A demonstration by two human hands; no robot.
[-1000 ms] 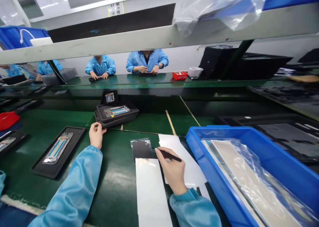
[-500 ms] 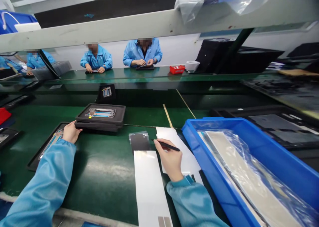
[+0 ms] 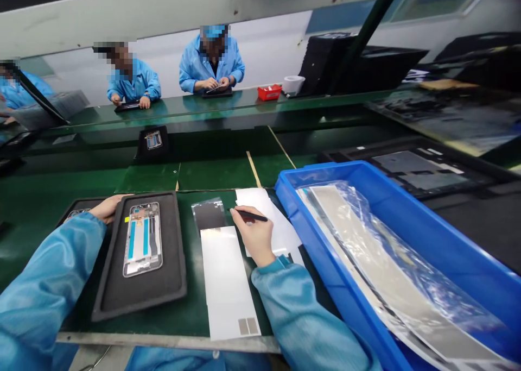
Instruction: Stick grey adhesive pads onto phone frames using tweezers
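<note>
Black rectangular foam tray (image 3: 171, 257) bearing a silver phone frame (image 3: 142, 238), held at near left by the left hand (image 3: 108, 208).
Its far left edge is grasped; a slender black pen-shaped tool (image 3: 253, 215) is pinched in the right hand (image 3: 256, 235), above white rectangular sheets (image 3: 227, 284).

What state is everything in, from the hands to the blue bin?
Left hand: gripping the black tray at its far left corner
Right hand: closed on a black pen-like tool
Black tray: bearing a phone-like frame
Phone-like frame: uncovered, inner parts showing
White sheets: lying flat
Blue bin: open, partly filled
Beige strip: inside the bin, beside clear plastic
</note>
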